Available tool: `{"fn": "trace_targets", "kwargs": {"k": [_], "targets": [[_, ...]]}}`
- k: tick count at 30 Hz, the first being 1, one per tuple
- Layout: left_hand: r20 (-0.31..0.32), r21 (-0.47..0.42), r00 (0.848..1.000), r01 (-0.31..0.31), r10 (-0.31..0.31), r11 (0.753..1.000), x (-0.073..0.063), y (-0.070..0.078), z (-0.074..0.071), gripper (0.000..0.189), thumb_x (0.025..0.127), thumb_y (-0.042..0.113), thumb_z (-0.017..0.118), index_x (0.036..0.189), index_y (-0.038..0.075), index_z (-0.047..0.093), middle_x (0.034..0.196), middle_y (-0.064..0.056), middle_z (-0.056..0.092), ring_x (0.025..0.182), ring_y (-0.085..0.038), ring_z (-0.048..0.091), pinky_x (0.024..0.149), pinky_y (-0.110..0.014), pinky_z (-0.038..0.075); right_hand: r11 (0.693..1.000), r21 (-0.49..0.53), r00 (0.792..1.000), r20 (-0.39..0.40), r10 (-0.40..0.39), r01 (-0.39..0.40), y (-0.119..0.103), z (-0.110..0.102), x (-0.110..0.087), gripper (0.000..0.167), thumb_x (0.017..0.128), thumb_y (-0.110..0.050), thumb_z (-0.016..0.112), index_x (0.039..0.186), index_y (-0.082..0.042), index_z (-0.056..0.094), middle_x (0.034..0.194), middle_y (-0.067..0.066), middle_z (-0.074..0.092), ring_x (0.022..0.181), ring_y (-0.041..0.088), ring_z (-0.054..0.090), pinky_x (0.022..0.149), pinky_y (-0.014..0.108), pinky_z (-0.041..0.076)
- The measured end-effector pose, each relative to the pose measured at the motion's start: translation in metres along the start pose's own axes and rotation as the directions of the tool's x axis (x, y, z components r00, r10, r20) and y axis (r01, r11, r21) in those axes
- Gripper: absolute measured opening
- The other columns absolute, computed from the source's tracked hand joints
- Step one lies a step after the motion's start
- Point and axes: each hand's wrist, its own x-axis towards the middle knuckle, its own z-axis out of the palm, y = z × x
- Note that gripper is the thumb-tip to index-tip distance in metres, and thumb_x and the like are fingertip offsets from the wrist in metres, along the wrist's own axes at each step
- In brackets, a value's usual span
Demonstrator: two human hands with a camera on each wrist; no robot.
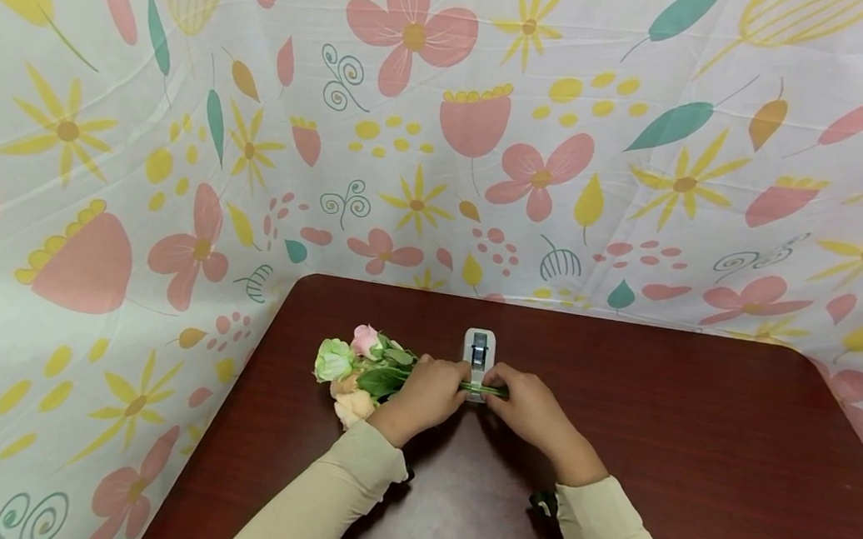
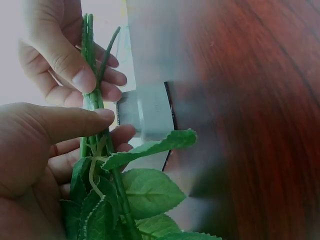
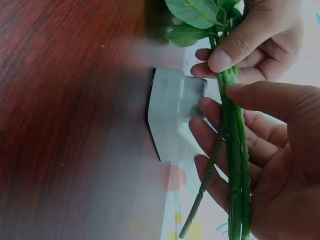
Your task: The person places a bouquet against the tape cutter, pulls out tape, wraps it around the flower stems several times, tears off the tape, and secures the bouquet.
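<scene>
A bunch of artificial roses [image 1: 357, 373], in pale green, pink and peach, lies to the left with its green stems [image 3: 234, 160] pointing right. My left hand [image 1: 430, 393] grips the stems just below the leaves [image 2: 152, 192], thumb across the front. Close beside it, my right hand [image 1: 531, 403] pinches the stems nearer their cut ends, with its fingers behind them. A shiny strip that looks like clear tape [image 3: 229, 76] lies on the stems between the two thumbs. Directly behind the stems stands a white tape dispenser [image 1: 480, 340]; the stems partly hide its front end.
The dark red-brown wooden table [image 1: 690, 438] extends around the hands. A white cloth [image 1: 553, 253] printed with flowers and leaves hangs along the table's back and left edges. Dark wrist gear [image 1: 544, 503] shows below the right cuff.
</scene>
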Motion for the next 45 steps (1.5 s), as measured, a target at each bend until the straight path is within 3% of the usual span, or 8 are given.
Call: {"fn": "trace_targets", "kwargs": {"k": [6,13,20,30,35,38,42,45], "targets": [[-0.014,-0.033,0.999,0.031,-0.031,0.999,-0.002,0.0,0.002,0.01,0.092,0.022,0.073,0.087,0.02,0.064,0.077,0.007,0.071,0.072,-0.01,0.066,0.071,-0.029,0.036,1.0,0.014,1.0,-0.002,0.004,-0.004,0.001,0.002,-0.002,0.016,0.091,-0.014,0.074,0.104,-0.015,0.067,0.097,0.0,0.075,0.086,0.013,0.069,0.076,0.035,0.054],[-0.035,-0.058,0.998,0.046,-0.048,0.997,-0.004,0.001,0.006,0.011,0.09,0.023,0.075,0.087,0.021,0.065,0.073,0.007,0.071,0.071,-0.009,0.066,0.072,-0.028,0.035,1.0,0.002,1.0,-0.021,-0.011,0.011,0.001,0.002,-0.006,0.015,0.088,-0.015,0.076,0.091,-0.018,0.061,0.079,-0.005,0.067,0.07,0.009,0.055,0.068,0.028,0.047],[-0.04,-0.074,0.998,0.041,-0.044,0.996,-0.008,0.004,0.004,0.013,0.09,0.023,0.076,0.086,0.022,0.064,0.077,0.006,0.072,0.072,-0.01,0.067,0.073,-0.028,0.035,1.0,0.027,1.0,0.018,-0.002,0.001,0.004,0.002,-0.011,0.024,0.09,-0.017,0.075,0.084,-0.018,0.052,0.068,-0.005,0.057,0.057,0.007,0.042,0.056,0.023,0.038],[0.008,-0.05,0.999,0.044,-0.044,0.998,-0.014,0.007,0.004,0.01,0.093,0.024,0.074,0.094,0.021,0.064,0.08,0.008,0.071,0.072,-0.01,0.064,0.081,-0.029,0.039,0.999,0.023,0.998,0.056,-0.041,0.04,0.002,0.003,-0.019,0.03,0.09,-0.019,0.076,0.078,-0.018,0.048,0.078,-0.003,0.065,0.055,0.003,0.035,0.053,0.021,0.033],[0.027,-0.051,0.999,0.039,-0.037,0.998,-0.017,0.009,0.005,0.01,0.094,0.024,0.073,0.099,0.02,0.065,0.083,0.007,0.072,0.074,-0.01,0.065,0.085,-0.031,0.041,0.997,0.033,0.996,0.067,-0.067,0.065,0.001,0.004,-0.023,0.03,0.089,-0.017,0.076,0.077,-0.017,0.049,0.11,0.01,0.075,0.067,0.01,0.056,0.056,0.021,0.035],[0.024,-0.055,0.999,0.03,-0.029,0.998,-0.019,0.009,0.007,0.009,0.094,0.023,0.072,0.097,0.02,0.064,0.084,0.007,0.072,0.075,-0.01,0.065,0.088,-0.032,0.042,0.994,0.048,0.993,0.07,-0.099,0.095,0.0,0.004,-0.025,0.03,0.089,-0.014,0.076,0.076,-0.017,0.049,0.126,0.016,0.071,0.092,0.024,0.07,0.061,0.022,0.038],[0.012,-0.054,1.0,0.012,-0.012,0.998,-0.022,0.01,0.008,0.01,0.094,0.021,0.072,0.094,0.021,0.062,0.087,0.009,0.072,0.083,-0.009,0.067,0.091,-0.034,0.042,0.989,0.046,0.987,0.064,-0.144,0.142,0.001,0.006,-0.028,0.031,0.089,-0.012,0.076,0.075,-0.016,0.049,0.13,0.018,0.068,0.118,0.035,0.066,0.073,0.028,0.044],[-0.001,-0.05,1.0,-0.003,0.003,0.999,-0.024,0.012,0.008,0.012,0.093,0.02,0.072,0.091,0.021,0.06,0.091,0.009,0.072,0.088,-0.009,0.067,0.091,-0.035,0.042,0.986,0.024,0.985,0.047,-0.166,0.165,0.002,0.008,-0.03,0.032,0.088,-0.013,0.078,0.075,-0.017,0.049,0.131,0.016,0.068,0.125,0.035,0.063,0.083,0.037,0.05]]}}
